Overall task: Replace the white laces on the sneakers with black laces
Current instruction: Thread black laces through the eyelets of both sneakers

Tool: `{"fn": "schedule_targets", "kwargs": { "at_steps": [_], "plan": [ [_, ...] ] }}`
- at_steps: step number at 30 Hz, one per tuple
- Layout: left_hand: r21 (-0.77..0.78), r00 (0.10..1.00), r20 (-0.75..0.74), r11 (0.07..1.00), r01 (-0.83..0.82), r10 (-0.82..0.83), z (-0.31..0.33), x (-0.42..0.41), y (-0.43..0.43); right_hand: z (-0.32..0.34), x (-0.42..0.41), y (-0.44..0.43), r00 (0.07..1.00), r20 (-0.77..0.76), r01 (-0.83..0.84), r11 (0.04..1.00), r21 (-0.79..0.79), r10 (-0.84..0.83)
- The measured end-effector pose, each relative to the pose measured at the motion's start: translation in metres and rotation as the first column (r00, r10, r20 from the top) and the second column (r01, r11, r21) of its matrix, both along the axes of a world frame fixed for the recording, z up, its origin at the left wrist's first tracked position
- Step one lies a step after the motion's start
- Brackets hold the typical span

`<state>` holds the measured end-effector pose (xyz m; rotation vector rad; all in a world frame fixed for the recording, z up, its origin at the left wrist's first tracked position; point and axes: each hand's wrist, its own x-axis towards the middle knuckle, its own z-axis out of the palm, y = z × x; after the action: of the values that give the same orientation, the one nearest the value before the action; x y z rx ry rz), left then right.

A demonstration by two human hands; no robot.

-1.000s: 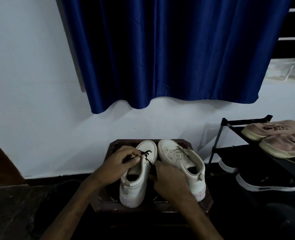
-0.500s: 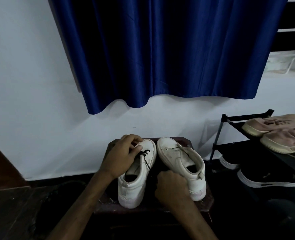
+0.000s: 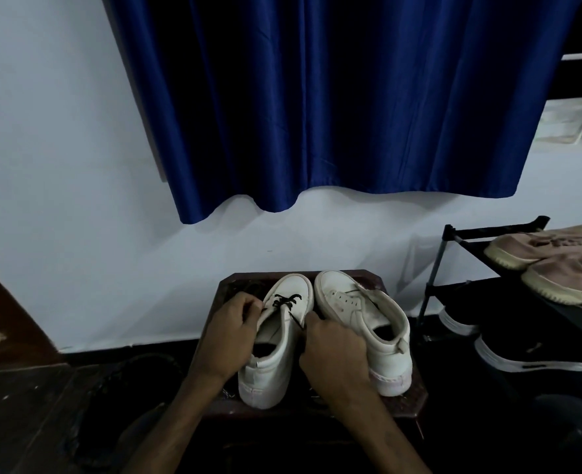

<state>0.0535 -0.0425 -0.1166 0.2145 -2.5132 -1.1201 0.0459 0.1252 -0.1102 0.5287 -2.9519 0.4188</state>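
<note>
Two white sneakers stand toes-away on a small dark wooden stool (image 3: 399,403). The left sneaker (image 3: 275,357) has a black lace (image 3: 284,300) threaded through its front eyelets only. The right sneaker (image 3: 368,323) shows bare eyelets and no lace. My left hand (image 3: 233,328) is curled at the left side of the left sneaker and pinches one end of the black lace. My right hand (image 3: 332,350) sits between the two sneakers, fingers curled round the other lace end, which runs down to it.
A black shoe rack (image 3: 453,234) stands at the right with tan shoes (image 3: 549,248) on top and dark sneakers (image 3: 535,354) below. A blue curtain (image 3: 334,97) hangs on the white wall behind the stool. Dark floor lies on both sides.
My left hand has come back from the toe of the left sneaker to its side. My right hand moved up slightly along the lace. The view shifted a little.
</note>
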Motion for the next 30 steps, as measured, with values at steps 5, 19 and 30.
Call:
{"fn": "schedule_targets", "kwargs": {
  "at_steps": [5,19,30],
  "plan": [
    [0.115,0.989,0.148,0.993,-0.026,0.008,0.003,0.007,-0.011,-0.005,-0.01,0.002,0.989,0.142,0.097,0.935,-0.342,-0.051],
    [0.72,0.929,0.351,0.668,-0.187,-0.119,0.042,0.025,-0.006,0.018,-0.023,-0.001,0.898,0.44,0.299,0.735,-0.608,-0.001],
    [0.669,0.991,-0.001,0.737,0.098,-0.131,0.207,0.019,-0.018,0.201,-0.039,0.0,0.731,0.302,0.267,0.151,-0.952,0.613]
  ]
}}
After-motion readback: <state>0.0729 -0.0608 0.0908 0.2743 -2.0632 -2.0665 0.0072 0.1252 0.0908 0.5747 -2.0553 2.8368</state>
